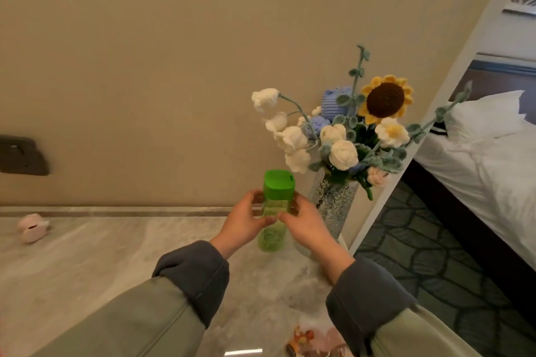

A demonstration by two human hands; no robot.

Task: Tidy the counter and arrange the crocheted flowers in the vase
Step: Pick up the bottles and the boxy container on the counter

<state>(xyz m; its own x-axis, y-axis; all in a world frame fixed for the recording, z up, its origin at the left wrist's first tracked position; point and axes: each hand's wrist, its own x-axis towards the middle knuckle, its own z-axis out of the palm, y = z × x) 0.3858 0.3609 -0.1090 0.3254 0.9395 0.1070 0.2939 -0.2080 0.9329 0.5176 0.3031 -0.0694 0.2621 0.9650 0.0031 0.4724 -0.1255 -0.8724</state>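
Observation:
A clear green bottle point(274, 236) with a bright green cap stands upright on the marble counter point(116, 255), left of the vase. My left hand point(246, 220) grips its left side and my right hand point(304, 220) grips its right side, just under the cap. The glittery silver vase point(333, 203) stands at the counter's right end against the wall. It holds crocheted flowers point(333, 139): a sunflower point(384, 98), several white blooms, blue ones and green leafy stems.
A small pink object point(32, 227) lies at the far left of the counter by the wall. A dark wall socket point(21, 155) is above it. Some orange and clear items point(307, 339) sit at the front edge. A bed point(487, 153) and patterned carpet lie to the right.

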